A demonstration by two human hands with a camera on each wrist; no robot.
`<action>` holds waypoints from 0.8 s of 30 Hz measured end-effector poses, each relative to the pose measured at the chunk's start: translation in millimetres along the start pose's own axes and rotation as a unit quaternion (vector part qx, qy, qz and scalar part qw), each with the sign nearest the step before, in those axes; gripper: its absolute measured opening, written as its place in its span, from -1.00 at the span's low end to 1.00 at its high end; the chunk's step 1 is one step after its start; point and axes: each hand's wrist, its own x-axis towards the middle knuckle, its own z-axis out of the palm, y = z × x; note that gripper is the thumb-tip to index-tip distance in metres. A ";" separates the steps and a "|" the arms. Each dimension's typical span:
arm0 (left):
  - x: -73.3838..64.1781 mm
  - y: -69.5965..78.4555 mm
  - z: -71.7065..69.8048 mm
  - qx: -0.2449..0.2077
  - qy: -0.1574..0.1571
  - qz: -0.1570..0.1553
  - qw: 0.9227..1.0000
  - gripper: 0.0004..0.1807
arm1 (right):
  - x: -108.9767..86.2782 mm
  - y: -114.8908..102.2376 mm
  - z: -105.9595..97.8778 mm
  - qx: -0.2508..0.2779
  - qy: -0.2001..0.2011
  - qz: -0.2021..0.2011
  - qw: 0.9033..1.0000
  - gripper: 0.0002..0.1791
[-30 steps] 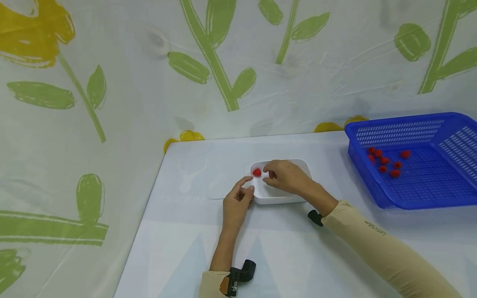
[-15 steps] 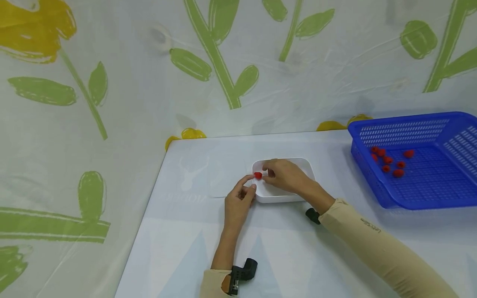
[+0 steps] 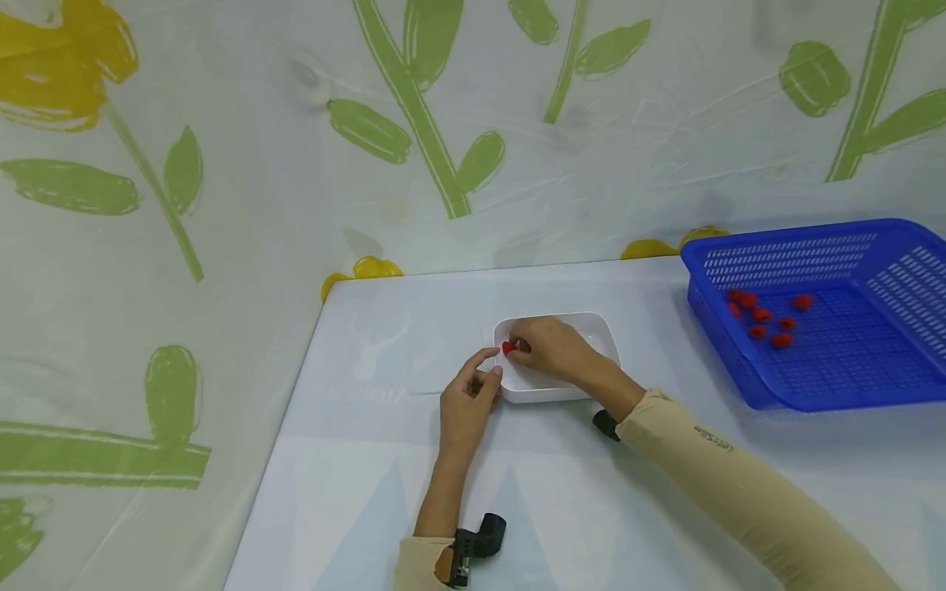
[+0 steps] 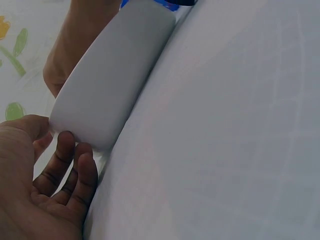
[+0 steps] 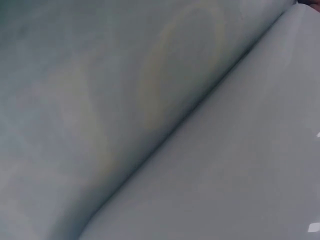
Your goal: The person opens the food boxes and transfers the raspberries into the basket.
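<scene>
A shallow white tray (image 3: 550,392) lies on the table, its left end by my left hand (image 3: 466,406). The curved fingers and thumb of that hand grip the tray's left end; in the left wrist view, fingertips touch the outside of the tray's wall (image 4: 107,80). Over the tray, my right hand (image 3: 550,349) reaches in from the right and pinches a red raspberry (image 3: 507,347) near the left wall. Part of the raspberry is hidden by the fingers. The right wrist view shows mostly the tray's pale surface (image 5: 240,150), with the fingers barely in sight at its top right corner.
A blue plastic basket (image 3: 850,394) stands at the right with several raspberries (image 3: 761,315) in its left part. A patterned sheet (image 3: 259,205) hangs behind and left of the white-covered table (image 3: 369,492). Black wrist cameras (image 3: 480,542) sit at both sleeves.
My right hand has moved slightly left and its fingertips have closed on the raspberry, which shifted a little down inside the tray. My left hand stays at the tray's left end.
</scene>
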 end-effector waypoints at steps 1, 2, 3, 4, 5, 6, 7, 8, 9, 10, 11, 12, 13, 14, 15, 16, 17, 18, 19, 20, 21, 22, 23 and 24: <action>0.1 -0.4 -0.3 -0.001 0.000 0.000 1.000 -0.71 | 0.0 -0.3 -0.6 0.001 -0.002 0.007 1.000 -0.87; 0.2 -0.8 -0.4 -0.003 -0.001 0.000 1.000 -0.71 | -0.5 -0.5 -1.4 0.004 -0.004 0.015 1.000 -0.86; 0.4 -1.2 -0.3 -0.004 -0.003 -0.001 1.000 -0.70 | -1.1 -0.5 -2.3 0.006 -0.006 0.022 1.000 -0.86; 0.5 -1.4 -0.2 -0.004 -0.004 -0.001 1.000 -0.70 | -2.1 -0.5 -3.4 0.007 -0.008 0.025 1.000 -0.86; 0.3 -1.7 -0.3 -0.005 -0.004 -0.004 1.000 -0.70 | -3.3 -0.3 -4.7 0.009 -0.010 0.028 1.000 -0.85; 0.1 -1.6 -0.3 -0.005 -0.004 -0.005 1.000 -0.70 | -4.6 -0.3 -6.1 0.011 -0.010 0.027 1.000 -0.85; 0.2 -1.5 -0.5 -0.005 -0.003 -0.006 1.000 -0.70 | -6.0 0.0 -7.6 0.012 -0.011 0.026 1.000 -0.85; 0.2 -1.1 -0.9 -0.003 -0.002 -0.006 1.000 -0.70 | -7.2 0.0 -9.1 0.012 -0.009 0.021 1.000 -0.86; 0.3 -0.8 -1.4 -0.002 -0.001 -0.007 1.000 -0.69 | -8.3 0.0 -10.7 0.013 -0.006 0.017 1.000 -0.86; 0.0 -0.5 -1.4 0.000 0.000 -0.007 1.000 -0.69 | -10.2 0.7 -12.2 0.013 -0.003 0.013 1.000 -0.87; -0.2 -0.4 -1.4 0.004 0.000 -0.008 1.000 -0.69 | -12.0 1.4 -13.7 0.014 0.001 0.009 1.000 -0.86; -0.4 -0.1 -1.6 0.007 0.001 -0.006 1.000 -0.69 | -13.8 1.9 -15.3 0.016 0.005 0.005 1.000 -0.86; -0.4 0.4 -1.7 0.008 -0.001 -0.003 1.000 -0.69 | -15.5 2.5 -17.3 0.018 0.011 0.000 1.000 -0.86; -0.6 0.8 -2.0 0.008 -0.002 0.001 1.000 -0.68 | -17.2 2.8 -19.5 0.021 0.015 -0.004 1.000 -0.85; -0.7 1.0 -2.2 0.008 -0.003 0.006 1.000 -0.68 | -18.7 3.2 -21.5 0.024 0.018 -0.009 0.999 -0.84; -0.9 1.1 -2.6 0.010 -0.003 0.011 1.000 -0.67 | -20.0 3.4 -23.5 0.027 0.022 -0.012 0.999 -0.83; -1.1 0.9 -2.9 0.008 -0.005 0.015 1.000 -0.66 | -21.4 3.4 -25.9 0.030 0.024 -0.015 0.999 -0.81; -1.2 0.7 -3.0 0.006 -0.006 0.020 1.000 -0.65 | -22.6 3.4 -28.0 0.029 0.025 -0.016 0.999 -0.81; -1.3 0.3 -3.0 0.002 -0.008 0.021 1.000 -0.65 | -23.6 3.5 -30.0 0.029 0.026 -0.017 0.999 -0.81; -1.4 0.2 -2.9 0.002 -0.009 0.022 1.000 -0.64 | -24.7 3.4 -32.4 0.030 0.027 -0.015 0.999 -0.81; -1.5 0.1 -2.8 0.002 -0.010 0.021 1.000 -0.64 | -25.8 3.5 -34.5 0.029 0.028 -0.013 0.999 -0.82; -1.6 0.0 -2.5 0.002 -0.009 0.018 1.000 -0.64 | -27.0 3.6 -36.7 0.031 0.030 -0.011 0.999 -0.82; -1.6 0.1 -2.2 0.000 -0.008 0.015 1.000 -0.65 | -28.0 3.7 -38.9 0.032 0.033 -0.010 0.999 -0.82; -1.5 0.2 -2.0 0.003 -0.007 0.014 1.000 -0.65 | -29.1 4.1 -40.7 0.036 0.035 -0.009 0.999 -0.82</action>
